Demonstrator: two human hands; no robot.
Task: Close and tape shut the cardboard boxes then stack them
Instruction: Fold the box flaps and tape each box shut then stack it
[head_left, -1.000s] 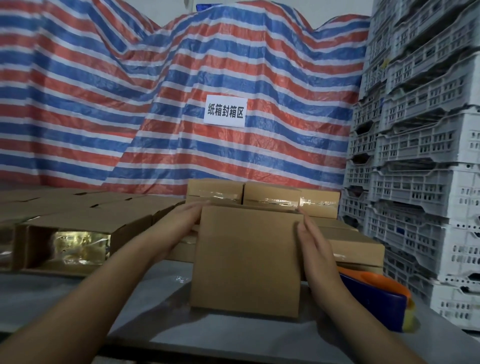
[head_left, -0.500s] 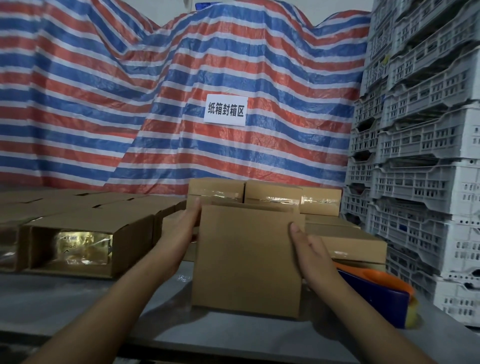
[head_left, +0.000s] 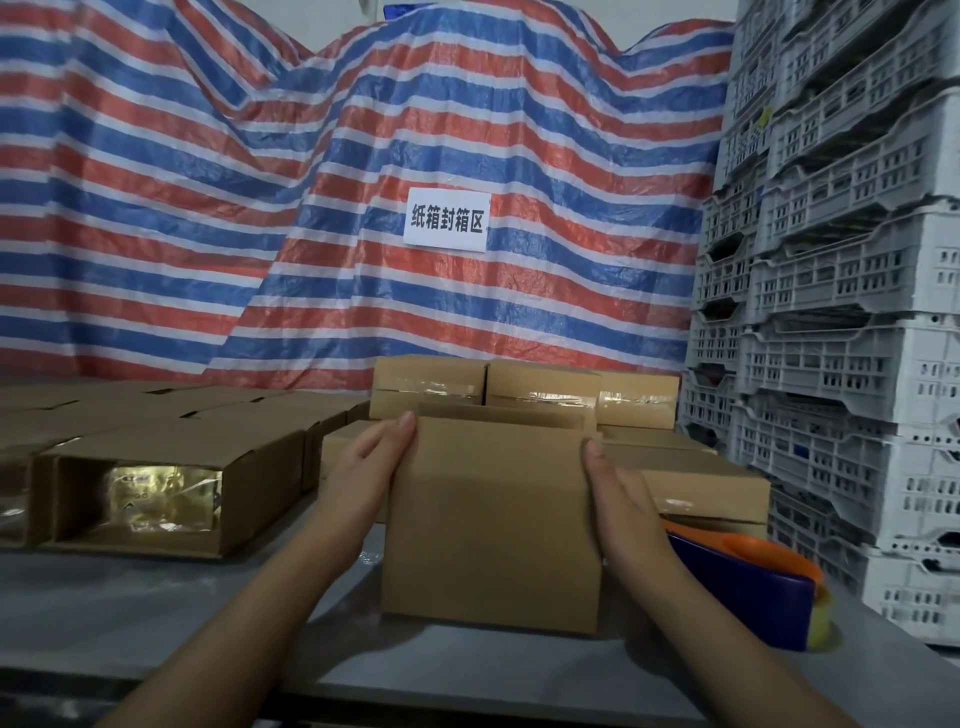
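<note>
Near the desk's (head_left: 156, 623) front edge, the left hand (head_left: 363, 478) and right hand (head_left: 618, 499) clamped their fingers on the sides of the upright cardboard box (head_left: 491, 525), apparently closing it; taping would need the tape dispenser (head_left: 748, 592) beside it.

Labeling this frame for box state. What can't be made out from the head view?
- Held box: its top faces away, so flaps and tape are unseen.
- Left hand and right hand: fingers hidden behind the box sides.
- Tape dispenser: partly covered by the right forearm.
- Open box: contents lost in gold glare.
</note>
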